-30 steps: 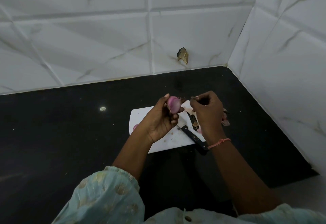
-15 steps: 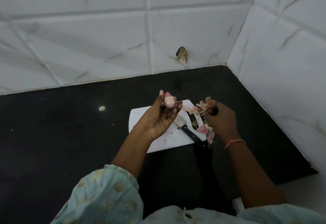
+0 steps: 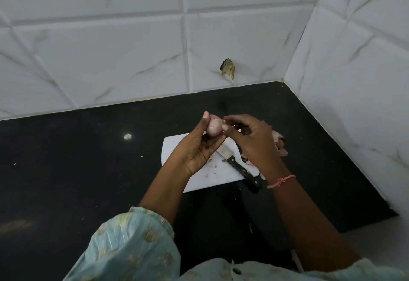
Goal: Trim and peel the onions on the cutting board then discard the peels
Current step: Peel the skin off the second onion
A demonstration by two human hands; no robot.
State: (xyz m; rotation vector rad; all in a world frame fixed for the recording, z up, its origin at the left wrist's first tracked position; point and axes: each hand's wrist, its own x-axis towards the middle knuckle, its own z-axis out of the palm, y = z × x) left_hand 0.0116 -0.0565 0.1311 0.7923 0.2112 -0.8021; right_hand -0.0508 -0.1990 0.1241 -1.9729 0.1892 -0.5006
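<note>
Pink and pale, the onion [image 3: 214, 127] sits up off the board in my left hand [image 3: 200, 147], cupped between the thumb on its far side and the curled fingers beneath it. My right hand [image 3: 252, 141] comes in from the other side, its thumb and forefinger closed in a pinch at the top of the onion, where a thin edge of skin shows. I cannot tell how much of that skin is caught between the fingertips.

Below both hands lies the white cutting board [image 3: 212, 174] on the black desk [image 3: 77, 170]. A knife [image 3: 239, 166] with a black handle rests on the board at a slant, blade pointing up toward my left hand and the end of the handle reaching past the board's near right corner onto the desk. Small crumbs of onion dot the board near the blade.

A heap of loose peels [image 3: 280, 144] lies just beyond my right hand, at the board's right edge, partly hidden by the knuckles. A few more pink scraps show beside the knife handle under my right wrist, which wears a thin pink thread bracelet [image 3: 281, 181].

White marbled tiles [image 3: 132, 48] rise behind the desk and along its right side, meeting in a corner; one tile has a chipped hole [image 3: 227, 68] low down. A pale speck [image 3: 127, 136] lies on the desk, well apart from the board on its left.
</note>
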